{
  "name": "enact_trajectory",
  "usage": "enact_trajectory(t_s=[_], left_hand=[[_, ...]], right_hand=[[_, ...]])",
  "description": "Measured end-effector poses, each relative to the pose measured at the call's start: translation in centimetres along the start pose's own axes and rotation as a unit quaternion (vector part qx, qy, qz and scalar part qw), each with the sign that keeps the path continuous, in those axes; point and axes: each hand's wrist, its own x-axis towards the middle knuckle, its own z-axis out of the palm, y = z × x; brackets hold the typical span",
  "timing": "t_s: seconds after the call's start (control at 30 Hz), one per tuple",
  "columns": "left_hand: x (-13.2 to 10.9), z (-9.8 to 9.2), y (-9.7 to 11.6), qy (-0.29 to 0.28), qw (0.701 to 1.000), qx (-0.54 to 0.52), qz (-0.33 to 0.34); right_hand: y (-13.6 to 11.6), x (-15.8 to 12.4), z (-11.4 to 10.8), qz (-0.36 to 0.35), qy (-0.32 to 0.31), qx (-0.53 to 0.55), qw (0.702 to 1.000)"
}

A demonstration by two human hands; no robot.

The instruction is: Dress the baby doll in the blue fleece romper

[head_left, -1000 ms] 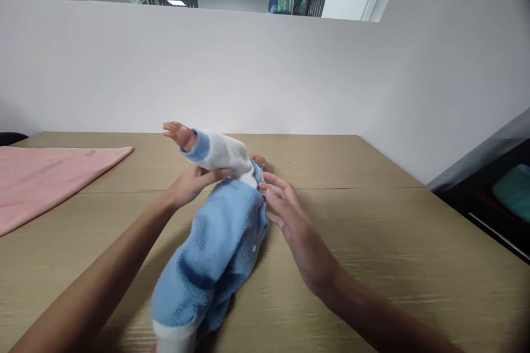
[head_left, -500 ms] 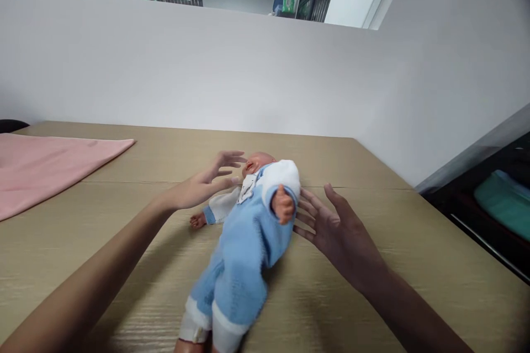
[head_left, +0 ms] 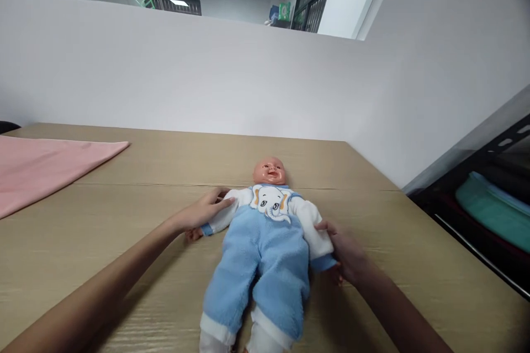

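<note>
A baby doll (head_left: 265, 237) lies on its back on the wooden table, head toward the wall. It wears a light blue fleece outfit with white sleeves and an elephant face on the chest. My left hand (head_left: 202, 210) is closed around the white sleeve (head_left: 226, 212) on the left side, its thumb and fingertips at the upper arm. On the other side, my right hand (head_left: 345, 251) grips the lower part of the doll's other sleeve (head_left: 312, 229); the thumb shows on top and the remaining fingers are hidden behind the arm. The doll's feet run out of view below.
A pink cloth (head_left: 49, 168) lies flat at the table's left. Behind the table (head_left: 165, 157) stands a low white wall (head_left: 186, 71). To the right, a dark rack (head_left: 451, 207) holds folded green fabric (head_left: 492, 212).
The doll has rolled from its side onto its back, face up. My right hand has moved from its back to its sleeve; my left hand has come down from its head to the other sleeve.
</note>
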Motion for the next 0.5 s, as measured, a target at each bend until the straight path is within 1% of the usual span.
enact_trajectory(t_s=[0.07,0.13,0.17,0.27,0.33,0.43,0.5], left_hand=[[-0.3,0.8,0.0,-0.065,0.997,-0.013,-0.037],[-0.6,1.6,0.2,-0.122,0.989,-0.038,-0.069],[-0.8,2.0,0.4,-0.131,0.987,-0.044,-0.076],[-1.4,3.2,1.4,-0.111,0.992,-0.021,-0.064],[-1.9,3.8,2.3,-0.087,0.995,-0.008,-0.054],[-2.9,4.3,3.8,-0.045,0.998,-0.018,-0.042],[-3.9,4.4,4.9,-0.024,0.999,-0.026,-0.019]], right_hand=[[0.9,0.3,0.5,0.012,0.017,0.022,1.000],[1.4,0.0,1.3,-0.013,0.011,0.033,0.999],[1.5,-0.3,1.8,-0.031,0.005,0.035,0.999],[1.4,-1.3,3.0,-0.094,-0.006,0.012,0.995],[1.2,-1.7,3.3,-0.132,-0.012,-0.018,0.991],[1.0,-1.9,2.8,-0.178,-0.026,-0.047,0.983],[0.5,-2.5,2.1,-0.195,-0.024,-0.062,0.979]])
